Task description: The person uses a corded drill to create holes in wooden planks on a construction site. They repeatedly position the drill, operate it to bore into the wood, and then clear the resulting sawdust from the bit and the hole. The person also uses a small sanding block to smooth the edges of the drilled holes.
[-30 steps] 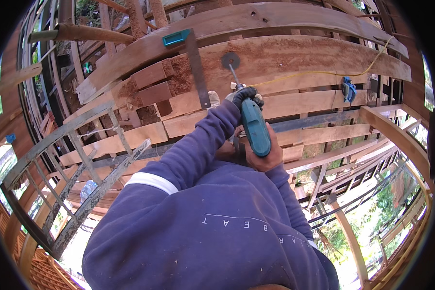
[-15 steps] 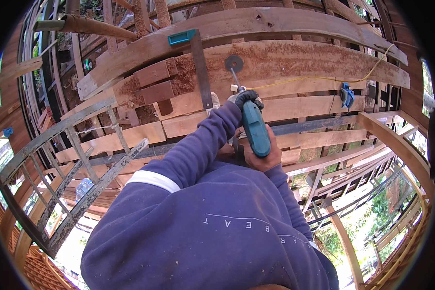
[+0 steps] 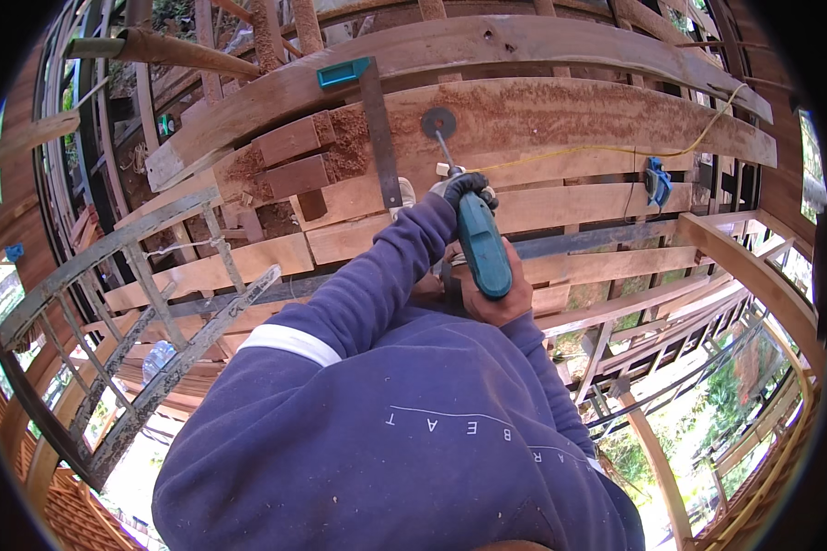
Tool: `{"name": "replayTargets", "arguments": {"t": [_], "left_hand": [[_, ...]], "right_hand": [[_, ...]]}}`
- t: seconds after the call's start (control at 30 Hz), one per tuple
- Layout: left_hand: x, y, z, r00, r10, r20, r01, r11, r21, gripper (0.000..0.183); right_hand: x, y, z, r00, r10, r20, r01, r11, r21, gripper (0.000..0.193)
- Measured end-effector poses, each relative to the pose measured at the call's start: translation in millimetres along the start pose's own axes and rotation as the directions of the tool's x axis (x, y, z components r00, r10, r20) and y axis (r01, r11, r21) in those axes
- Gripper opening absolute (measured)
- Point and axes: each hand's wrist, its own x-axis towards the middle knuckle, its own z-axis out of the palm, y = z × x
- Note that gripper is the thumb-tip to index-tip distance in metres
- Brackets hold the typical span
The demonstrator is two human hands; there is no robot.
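Note:
Both my hands hold a teal power tool [image 3: 484, 243] with a long rounded body. My left hand [image 3: 469, 188], in a dark glove, is wrapped round its front end. My bare right hand [image 3: 513, 292] grips the rear from the right side and below. A thin metal rod [image 3: 445, 151] sticks out of the tool's front and reaches a grey round disc [image 3: 438, 122] over a sawdust-covered plank [image 3: 542, 112]. Whether the disc is fixed to the rod I cannot tell. Left of it lies a try square [image 3: 377, 129] with a teal handle.
Reddish wood blocks [image 3: 294, 156] lie among sawdust on the left. A yellow cord [image 3: 597, 150] runs right across the planks. A blue tool [image 3: 657, 182] rests at the right. A weathered wooden frame [image 3: 142, 285] leans at the left, and gaps open between boards.
The tool, its rod and the disc appear a few pixels further left, as do the planks around them. Both hands keep the same grip.

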Motion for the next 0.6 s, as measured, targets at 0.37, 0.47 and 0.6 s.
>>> {"name": "replayTargets", "arguments": {"t": [0.37,0.47,0.6], "left_hand": [[-2.8,-0.9,3.7,0.999,0.017,-0.05,-0.014,0.998,0.059,0.016],[-2.7,-0.8,5.7,0.999,0.008,-0.053,-0.005,0.998,0.058,0.017],[-5.1,-5.1,8.9,0.998,0.025,-0.061,-0.023,0.999,0.026,0.017]], "right_hand": [[-4.0,0.6,0.3,0.999,0.04,-0.001,-0.04,0.999,0.013,0.081],[-2.6,-2.6,-3.0,0.999,0.04,0.01,-0.041,0.999,0.035,0.081],[-1.9,-6.4,-5.6,0.996,0.077,0.036,-0.08,0.994,0.069,0.081]]}}
